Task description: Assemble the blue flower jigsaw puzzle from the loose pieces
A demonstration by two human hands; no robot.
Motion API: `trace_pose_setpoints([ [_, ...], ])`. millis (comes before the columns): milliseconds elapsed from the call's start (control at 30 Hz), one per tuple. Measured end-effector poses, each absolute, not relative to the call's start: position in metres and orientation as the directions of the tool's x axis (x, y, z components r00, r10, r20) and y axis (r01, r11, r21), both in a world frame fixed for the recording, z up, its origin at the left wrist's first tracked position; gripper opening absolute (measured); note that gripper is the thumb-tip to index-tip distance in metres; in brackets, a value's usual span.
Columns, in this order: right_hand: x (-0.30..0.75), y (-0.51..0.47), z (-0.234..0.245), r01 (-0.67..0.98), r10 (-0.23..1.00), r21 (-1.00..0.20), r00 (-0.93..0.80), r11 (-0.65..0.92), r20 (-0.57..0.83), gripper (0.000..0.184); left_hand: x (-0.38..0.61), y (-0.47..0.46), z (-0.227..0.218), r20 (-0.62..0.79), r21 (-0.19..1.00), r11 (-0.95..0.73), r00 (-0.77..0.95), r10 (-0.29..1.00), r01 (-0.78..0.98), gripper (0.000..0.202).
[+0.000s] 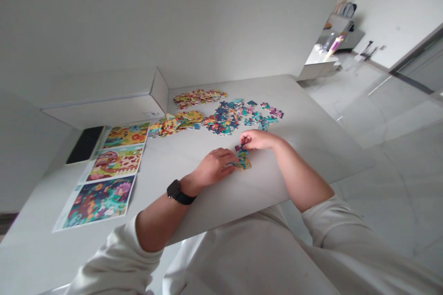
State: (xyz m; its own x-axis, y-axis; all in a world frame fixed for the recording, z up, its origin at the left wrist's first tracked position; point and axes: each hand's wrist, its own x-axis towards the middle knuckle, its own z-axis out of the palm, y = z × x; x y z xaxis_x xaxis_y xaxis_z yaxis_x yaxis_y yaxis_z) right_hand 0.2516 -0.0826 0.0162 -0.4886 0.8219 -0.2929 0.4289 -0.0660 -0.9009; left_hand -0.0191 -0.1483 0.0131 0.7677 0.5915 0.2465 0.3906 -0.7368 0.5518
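Observation:
A small group of joined puzzle pieces, teal and yellow, lies on the table near its front edge. My left hand rests at the left side of this group, fingers stretched toward it and touching its edge, thumb apart. A dark purple puzzle piece shows at the group's upper end. My right hand is closed in a pinch there, holding a dark puzzle piece mostly hidden by the fingertips. Beyond my hands spreads a pile of loose blue, teal and purple pieces.
Further piles, yellow pieces and red-and-yellow pieces, lie toward the wall. At left are a printed picture sheet with three scenes, a black phone-like slab and a white box. The table ends at the right above a tiled floor.

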Motion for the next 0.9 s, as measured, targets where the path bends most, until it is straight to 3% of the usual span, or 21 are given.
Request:
trace_pose_setpoints([
  [500,0.243,-0.093,0.036,0.565,0.809,-0.819,-0.435,-0.096,-0.395,0.023,-0.018,-0.151,0.001,0.29,0.362,-0.854,0.825,0.485,0.374,0.026],
  [700,0.244,-0.096,0.043,0.528,0.782,-0.839,-0.465,-0.132,-0.415,0.026,-0.017,-0.151,0.001,0.289,0.357,-0.859,0.831,0.476,0.368,0.024],
  [900,0.242,-0.096,0.038,0.639,0.801,-0.767,-0.431,-0.054,-0.416,0.021,-0.017,-0.151,0.001,0.278,0.358,-0.855,0.831,0.482,0.376,0.023],
])
